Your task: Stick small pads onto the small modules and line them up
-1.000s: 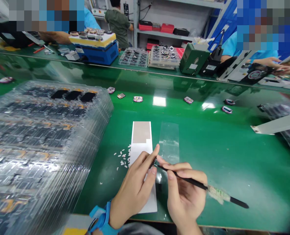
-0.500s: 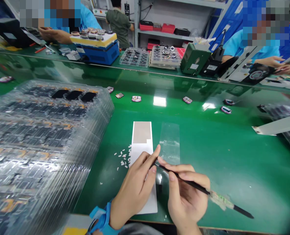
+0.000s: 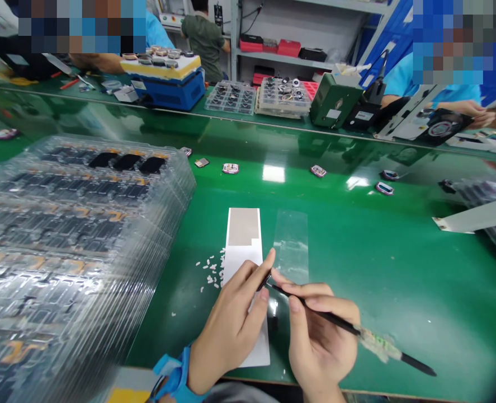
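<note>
My left hand is closed on a small dark flat part, pinched between thumb and fingers. Most of that part is hidden by the fingers. In my right hand is a thin black tweezers-like tool, its rear wrapped with tape; its tip meets the dark part. Beneath my left hand lies a white sheet with a beige block at its far end. A clear plastic film lies just right of the sheet. Tiny white pieces are scattered left of it.
Stacked clear trays of dark screens fill the left side. Small watch-like cases sit on the green belt beyond. A blue machine and a green box stand on the far shelf. Two people in blue work opposite.
The belt's small cases have shifted slightly left. Both hands hold nearly the same pose, with the dark part turned slightly at the tool's tip.
</note>
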A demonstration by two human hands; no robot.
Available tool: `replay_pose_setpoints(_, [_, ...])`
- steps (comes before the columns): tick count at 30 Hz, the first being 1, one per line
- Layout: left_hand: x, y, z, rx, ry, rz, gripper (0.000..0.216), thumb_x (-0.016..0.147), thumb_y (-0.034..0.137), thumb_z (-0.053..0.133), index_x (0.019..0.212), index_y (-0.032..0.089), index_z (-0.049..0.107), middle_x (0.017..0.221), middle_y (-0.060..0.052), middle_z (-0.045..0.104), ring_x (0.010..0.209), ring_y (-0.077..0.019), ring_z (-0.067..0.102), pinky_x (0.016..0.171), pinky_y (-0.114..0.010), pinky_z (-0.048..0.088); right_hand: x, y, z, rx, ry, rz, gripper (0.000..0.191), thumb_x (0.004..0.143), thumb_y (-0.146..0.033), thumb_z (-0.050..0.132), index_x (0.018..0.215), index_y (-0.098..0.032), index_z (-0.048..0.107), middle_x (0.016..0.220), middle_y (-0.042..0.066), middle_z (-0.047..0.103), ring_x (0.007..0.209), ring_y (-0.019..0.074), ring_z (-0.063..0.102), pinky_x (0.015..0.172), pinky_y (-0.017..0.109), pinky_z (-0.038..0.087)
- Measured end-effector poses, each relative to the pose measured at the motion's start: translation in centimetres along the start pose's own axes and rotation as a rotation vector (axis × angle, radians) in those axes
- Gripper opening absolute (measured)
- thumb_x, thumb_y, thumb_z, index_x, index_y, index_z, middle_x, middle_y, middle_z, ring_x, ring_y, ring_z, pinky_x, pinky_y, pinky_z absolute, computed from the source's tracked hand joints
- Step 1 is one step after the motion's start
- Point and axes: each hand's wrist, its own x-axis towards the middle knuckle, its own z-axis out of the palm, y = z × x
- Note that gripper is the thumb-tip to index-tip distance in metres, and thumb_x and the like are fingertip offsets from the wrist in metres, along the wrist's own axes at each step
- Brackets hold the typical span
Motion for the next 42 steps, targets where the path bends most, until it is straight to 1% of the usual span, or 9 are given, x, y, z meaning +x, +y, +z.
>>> replay_pose_setpoints(7, [-0.04,-0.04,0.0,0.005,0.004,-0.01,0.051,0.105,0.025,0.032,0.155,0.031,0.031,0.103,-0.005,0.053,0.094,-0.0209,0.056,0.086,-0.036,0.046,-0.11,-0.04,-0.04,-0.025,-0.012,-0.007,0.029,0.09,0.004,0.052,0.103,-0.022,0.051,0.092,0.003,0.067,0.096,0.0182,0.073,0.086,0.041,0.067])
replay_pose_setpoints(13, [-0.15,0.01,0.0,0.007,-0.003,-0.018,0.052,0.104,0.024,0.032,0.156,0.03,0.03,0.103,-0.005,0.053,0.094,-0.0209,0.056,0.087,-0.036,0.046,-0.27,0.13,-0.24,-0.032,-0.013,-0.027,0.033,0.088,0.008,0.051,0.103,-0.021,0.052,0.094,0.003,0.067,0.096,0.0161,0.072,0.09,0.038,0.065])
replay_pose_setpoints(18, [-0.16,-0.09,0.01,0.019,-0.006,-0.013,0.052,0.105,0.026,0.033,0.156,0.029,0.03,0.102,-0.005,0.054,0.093,-0.0209,0.056,0.085,-0.035,0.046,-0.1,0.03,-0.19,-0.026,-0.037,-0.014,0.031,0.089,0.007,0.051,0.103,-0.021,0.052,0.094,0.004,0.068,0.098,0.0178,0.073,0.091,0.041,0.065])
replay_pose_setpoints(21, [-0.01,-0.16,0.03,0.064,0.004,-0.012,0.05,0.104,0.026,0.034,0.154,0.03,0.035,0.099,-0.004,0.054,0.089,-0.0204,0.057,0.081,-0.034,0.046,0.01,-0.11,-0.11,-0.005,0.008,0.005,0.03,0.09,0.006,0.051,0.102,-0.021,0.052,0.094,0.004,0.069,0.097,0.0171,0.073,0.086,0.036,0.066])
replay_pose_setpoints(23, [0.1,-0.24,0.05,0.105,0.008,-0.018,0.05,0.104,0.024,0.034,0.153,0.03,0.037,0.095,-0.003,0.054,0.085,-0.02,0.056,0.077,-0.033,0.045,-0.01,-0.16,-0.09,0.002,0.015,0.028,0.029,0.09,0.006,0.051,0.102,-0.021,0.052,0.094,0.004,0.069,0.096,0.0171,0.074,0.085,0.036,0.066])
replay_pose_setpoints(26, [0.17,-0.4,0.07,0.142,0.013,-0.017,0.052,0.103,0.022,0.034,0.154,0.03,0.034,0.091,-0.003,0.053,0.081,-0.0198,0.056,0.073,-0.032,0.044,-0.14,-0.08,-0.11,0.003,-0.011,0.027,0.03,0.09,0.006,0.051,0.102,-0.021,0.053,0.094,0.004,0.069,0.098,0.0179,0.073,0.087,0.039,0.066])
replay_pose_setpoints(30, [0.09,-0.47,0.04,0.159,0.02,-0.014,0.053,0.102,0.02,0.033,0.154,0.03,0.035,0.09,-0.002,0.053,0.078,-0.0191,0.055,0.07,-0.031,0.044,-0.27,0.19,-0.16,-0.01,-0.043,0.002,0.033,0.088,0.008,0.051,0.104,-0.021,0.053,0.095,0.003,0.068,0.101,0.0179,0.072,0.088,0.038,0.065])
replay_pose_setpoints(38, [0.44,-0.32,0.12,0.149,0.013,-0.022,0.052,0.102,0.021,0.034,0.153,0.028,0.037,0.093,-0.004,0.056,0.082,-0.0198,0.058,0.074,-0.031,0.046,-0.43,0.34,0.03,-0.024,-0.034,-0.005,0.03,0.089,0.007,0.051,0.102,-0.02,0.054,0.094,0.004,0.068,0.099,0.018,0.072,0.087,0.038,0.065])
replay_pose_setpoints(42, [-0.03,0.23,-0.02,0.071,0.041,-0.045,0.045,0.105,0.027,0.032,0.149,0.027,0.043,0.096,-0.005,0.06,0.086,-0.0199,0.059,0.079,-0.032,0.047,0.49,-0.13,-0.74,-0.051,0.028,0.034,0.023,0.093,-0.001,0.051,0.101,-0.022,0.057,0.093,0.003,0.068,0.095,0.0177,0.071,0.09,0.041,0.061])
